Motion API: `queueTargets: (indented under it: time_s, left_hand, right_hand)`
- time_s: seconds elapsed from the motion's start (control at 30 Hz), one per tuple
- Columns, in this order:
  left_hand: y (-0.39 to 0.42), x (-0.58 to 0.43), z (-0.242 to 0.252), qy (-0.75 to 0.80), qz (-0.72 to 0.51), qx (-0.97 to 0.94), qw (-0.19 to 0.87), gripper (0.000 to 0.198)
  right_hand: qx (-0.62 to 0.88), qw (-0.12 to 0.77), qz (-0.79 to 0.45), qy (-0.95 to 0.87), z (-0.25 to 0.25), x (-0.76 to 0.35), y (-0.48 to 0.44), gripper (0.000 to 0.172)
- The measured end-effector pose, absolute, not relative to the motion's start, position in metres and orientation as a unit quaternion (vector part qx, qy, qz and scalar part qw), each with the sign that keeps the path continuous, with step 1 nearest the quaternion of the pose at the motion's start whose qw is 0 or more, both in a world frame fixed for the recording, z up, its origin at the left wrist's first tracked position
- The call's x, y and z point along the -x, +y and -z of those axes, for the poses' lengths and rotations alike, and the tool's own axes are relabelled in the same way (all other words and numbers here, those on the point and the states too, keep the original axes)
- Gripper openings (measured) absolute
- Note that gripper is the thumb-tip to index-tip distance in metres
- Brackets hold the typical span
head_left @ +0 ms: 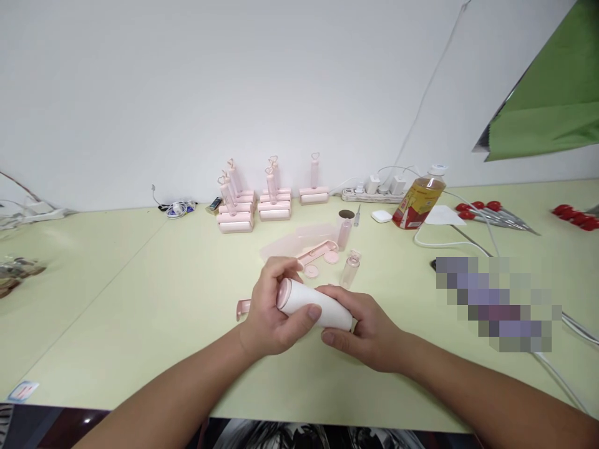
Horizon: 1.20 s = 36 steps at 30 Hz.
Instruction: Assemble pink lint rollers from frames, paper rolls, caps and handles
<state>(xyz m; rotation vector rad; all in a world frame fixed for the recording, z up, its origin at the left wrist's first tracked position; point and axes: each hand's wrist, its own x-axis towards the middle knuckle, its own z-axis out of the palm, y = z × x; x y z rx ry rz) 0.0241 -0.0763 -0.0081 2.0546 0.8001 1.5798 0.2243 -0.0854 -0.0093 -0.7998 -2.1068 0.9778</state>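
Observation:
Between my two hands is a white lint roller refill (316,304), tilted, with a pink cap at its left end. My left hand (274,321) wraps the capped end, thumb along the front. My right hand (369,327) grips the other end, which its fingers partly hide. Just beyond lie a long pink roller frame (318,251) and two pink round caps (311,271). A clear pink handle (350,269) stands to their right. Another pink piece (243,308) pokes out beside my left hand, mostly hidden.
Several assembled pink lint rollers (235,223) stand along the wall. A brown-cored roll (346,215), power strip (369,196), drink bottle (420,198) and red-ended tools (496,215) are at the back right. A blurred-out object (491,305) and white cables lie right.

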Motion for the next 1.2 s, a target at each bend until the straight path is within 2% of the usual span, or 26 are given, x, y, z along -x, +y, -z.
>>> queueTargets:
  time_s: [0.07, 0.13, 0.23, 0.3, 0.37, 0.47, 0.53, 0.63, 0.73, 0.8, 0.87, 0.93, 1.1, 1.2]
  left_hand:
    - [-0.074, -0.024, 0.009, 0.295, -0.599, -0.725, 0.168, 0.071]
    - [-0.072, -0.022, 0.007, 0.306, -0.626, -0.709, 0.105, 0.08]
    - [-0.07, -0.016, -0.002, 0.343, -0.658, -0.67, 0.02, 0.084]
    - [-0.071, -0.012, -0.008, 0.353, -0.65, -0.673, 0.002, 0.083]
    - [-0.073, -0.011, -0.012, 0.315, -0.574, -0.754, 0.045, 0.082]
    - [-0.075, -0.011, -0.011, 0.244, -0.43, -0.851, 0.176, 0.081]
    - [-0.074, -0.01, -0.007, 0.237, -0.418, -0.848, 0.224, 0.087]
    - [-0.072, -0.009, -0.002, 0.231, -0.427, -0.845, 0.224, 0.091]
    - [-0.073, -0.012, -0.002, 0.23, -0.445, -0.847, 0.181, 0.081]
    - [-0.075, -0.018, -0.003, 0.265, -0.426, -0.855, 0.131, 0.063]
    - [-0.076, -0.025, -0.001, 0.311, -0.354, -0.878, 0.08, 0.039]
    - [-0.076, -0.031, 0.003, 0.344, -0.265, -0.9, 0.039, 0.025]
    - [-0.076, -0.037, 0.019, 0.374, -0.132, -0.918, 0.002, 0.032]
    - [-0.078, -0.04, 0.026, 0.384, -0.108, -0.917, 0.015, 0.023]
  right_hand:
    - [0.306, 0.332, -0.374, -0.81, 0.009, -0.224, -0.085, 0.039]
    - [0.311, 0.333, -0.363, -0.813, 0.008, -0.225, -0.085, 0.04]
    - [0.319, 0.339, -0.345, -0.815, 0.007, -0.225, -0.085, 0.04]
    - [0.321, 0.341, -0.346, -0.813, 0.007, -0.226, -0.086, 0.039]
    - [0.321, 0.346, -0.348, -0.81, 0.007, -0.227, -0.086, 0.038]
    - [0.324, 0.352, -0.347, -0.807, 0.009, -0.227, -0.086, 0.038]
    - [0.329, 0.366, -0.349, -0.797, 0.01, -0.227, -0.088, 0.042]
    - [0.346, 0.434, -0.353, -0.753, 0.009, -0.229, -0.091, 0.047]
    - [0.367, 0.526, -0.341, -0.688, 0.006, -0.234, -0.094, 0.046]
    - [0.381, 0.573, -0.338, -0.642, 0.004, -0.238, -0.094, 0.049]
    - [0.384, 0.605, -0.341, -0.609, 0.003, -0.241, -0.093, 0.049]
    - [0.37, 0.628, -0.335, -0.598, 0.002, -0.242, -0.09, 0.047]
    - [0.296, 0.655, -0.298, -0.628, 0.004, -0.235, -0.084, 0.041]
    - [0.263, 0.647, -0.323, -0.639, 0.007, -0.23, -0.083, 0.038]
